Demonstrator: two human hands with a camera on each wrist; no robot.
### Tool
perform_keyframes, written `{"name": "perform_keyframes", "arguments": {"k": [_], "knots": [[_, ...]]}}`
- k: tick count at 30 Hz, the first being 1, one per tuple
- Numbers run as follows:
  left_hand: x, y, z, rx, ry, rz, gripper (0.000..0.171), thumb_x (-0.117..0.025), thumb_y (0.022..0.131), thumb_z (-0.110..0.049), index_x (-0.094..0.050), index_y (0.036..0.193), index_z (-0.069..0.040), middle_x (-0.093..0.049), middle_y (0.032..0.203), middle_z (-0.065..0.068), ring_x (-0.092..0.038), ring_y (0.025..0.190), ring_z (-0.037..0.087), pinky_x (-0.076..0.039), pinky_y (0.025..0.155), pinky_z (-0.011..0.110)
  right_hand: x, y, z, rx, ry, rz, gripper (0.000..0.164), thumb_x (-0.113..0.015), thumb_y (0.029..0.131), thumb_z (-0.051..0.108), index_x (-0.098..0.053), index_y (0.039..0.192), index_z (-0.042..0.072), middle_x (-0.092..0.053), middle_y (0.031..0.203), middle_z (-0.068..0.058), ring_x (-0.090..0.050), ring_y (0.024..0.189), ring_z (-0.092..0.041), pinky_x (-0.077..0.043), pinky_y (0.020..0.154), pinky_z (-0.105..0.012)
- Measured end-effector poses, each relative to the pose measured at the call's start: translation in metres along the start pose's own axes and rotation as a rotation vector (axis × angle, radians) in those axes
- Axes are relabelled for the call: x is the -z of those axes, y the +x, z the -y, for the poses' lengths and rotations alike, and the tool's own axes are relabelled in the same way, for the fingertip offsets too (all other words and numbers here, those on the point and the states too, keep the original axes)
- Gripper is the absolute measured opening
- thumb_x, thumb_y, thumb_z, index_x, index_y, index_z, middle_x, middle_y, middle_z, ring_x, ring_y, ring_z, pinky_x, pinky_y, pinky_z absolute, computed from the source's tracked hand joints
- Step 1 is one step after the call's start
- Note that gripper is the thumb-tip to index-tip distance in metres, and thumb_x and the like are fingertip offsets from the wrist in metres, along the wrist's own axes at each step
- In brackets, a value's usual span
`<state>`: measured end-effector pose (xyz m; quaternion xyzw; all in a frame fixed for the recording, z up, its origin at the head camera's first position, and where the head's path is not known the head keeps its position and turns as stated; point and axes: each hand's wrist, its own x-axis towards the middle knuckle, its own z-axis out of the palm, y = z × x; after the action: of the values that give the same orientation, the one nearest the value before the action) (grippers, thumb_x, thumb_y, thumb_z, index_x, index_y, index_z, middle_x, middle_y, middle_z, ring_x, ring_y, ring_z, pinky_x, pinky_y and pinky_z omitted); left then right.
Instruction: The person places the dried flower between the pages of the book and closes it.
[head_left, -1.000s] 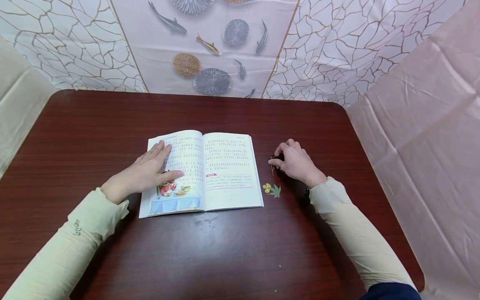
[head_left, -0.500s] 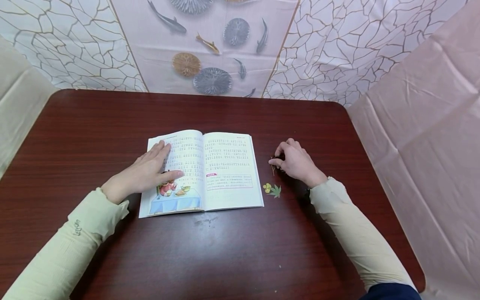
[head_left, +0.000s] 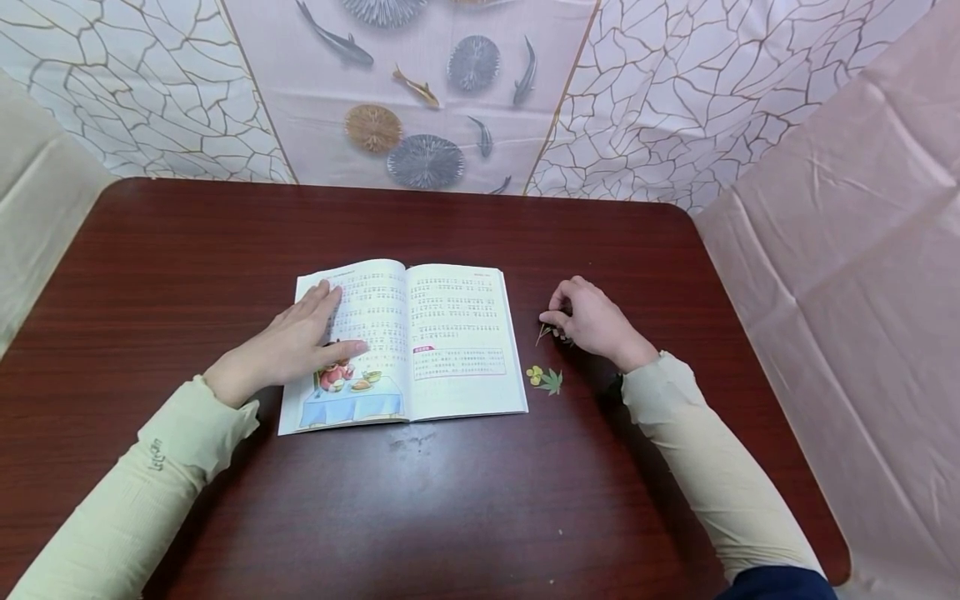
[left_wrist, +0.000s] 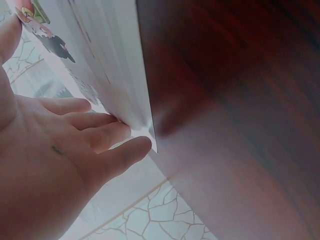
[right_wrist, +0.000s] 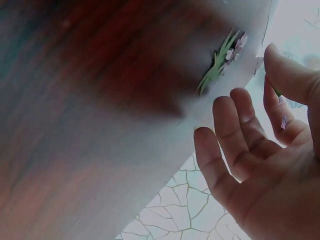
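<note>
An open book (head_left: 457, 396) lies on the dark wooden table. My left hand (head_left: 277, 346) rests on its left page, fingers spread and thumb out over the picture of fruit. To the right of the book, my right hand (head_left: 596, 321) pinches a small flower sprig (head_left: 542, 333) between thumb and index finger, low over the table. The sprig's thin stem points down and left; most of its small flowers are hidden under the hand, and a few (right_wrist: 283, 121) show by the index finger in the right wrist view. A yellow flower (head_left: 534, 375) and a green lobed leaf (head_left: 552, 382) lie nearby.
The brown table (head_left: 420, 517) has rounded far corners. Patterned cloth (head_left: 480, 100) hangs behind it, and plain pale cloth (head_left: 847, 275) stands along the right side. Tiny specks lie near the table's front.
My right hand has shifted slightly, and the sprig's stem now slants further left, with small flowers showing below the thumb. The left hand and book have stayed put.
</note>
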<state>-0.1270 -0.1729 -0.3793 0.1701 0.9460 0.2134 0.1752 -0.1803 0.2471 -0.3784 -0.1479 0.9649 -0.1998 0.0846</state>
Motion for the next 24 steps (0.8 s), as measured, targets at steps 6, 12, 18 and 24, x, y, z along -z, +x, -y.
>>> {"name": "perform_keyframes", "arguments": {"k": [6,12,18,24], "knots": [[0.0003,-0.0002,-0.0003,0.008,0.005,0.001,0.105,-0.046,0.09,-0.07,-0.01,0.152,0.008,-0.001,0.158,0.029,-0.002,0.146,0.042,-0.013,0.11,0.065,0.0004,-0.0013,0.0013,-0.018,0.05,0.0,0.019,-0.071,0.091,0.025,-0.058,0.088,0.011,-0.059,0.081,-0.006,-0.059,0.063,-0.017,-0.047,0.058,-0.034],[0.0001,-0.0005,0.0001,0.007,0.003,-0.002,0.106,-0.046,0.09,-0.07,-0.01,0.152,0.008,-0.001,0.158,0.029,-0.002,0.146,0.043,-0.013,0.11,0.065,0.0007,-0.0022,0.0017,-0.042,0.104,0.006,0.019,-0.071,0.091,0.025,-0.058,0.091,0.011,-0.064,0.073,-0.006,-0.059,0.059,-0.017,-0.048,0.055,-0.033],[0.0,-0.0009,0.0,0.005,0.0,-0.005,0.105,-0.047,0.09,-0.069,-0.01,0.152,0.008,-0.001,0.158,0.029,-0.003,0.146,0.043,-0.013,0.11,0.065,0.0036,-0.0014,0.0036,-0.028,0.138,0.008,0.016,-0.069,0.092,0.021,-0.058,0.091,0.009,-0.066,0.077,-0.009,-0.062,0.061,-0.018,-0.049,0.056,-0.033],[0.0,-0.001,0.0001,0.009,-0.003,-0.002,0.105,-0.046,0.09,-0.069,-0.01,0.152,0.008,0.0,0.158,0.028,-0.002,0.146,0.043,-0.013,0.11,0.065,0.0047,-0.0002,0.0057,-0.021,0.134,0.014,0.013,-0.07,0.091,0.016,-0.061,0.094,0.008,-0.067,0.08,-0.008,-0.062,0.061,-0.018,-0.05,0.059,-0.033]]}}
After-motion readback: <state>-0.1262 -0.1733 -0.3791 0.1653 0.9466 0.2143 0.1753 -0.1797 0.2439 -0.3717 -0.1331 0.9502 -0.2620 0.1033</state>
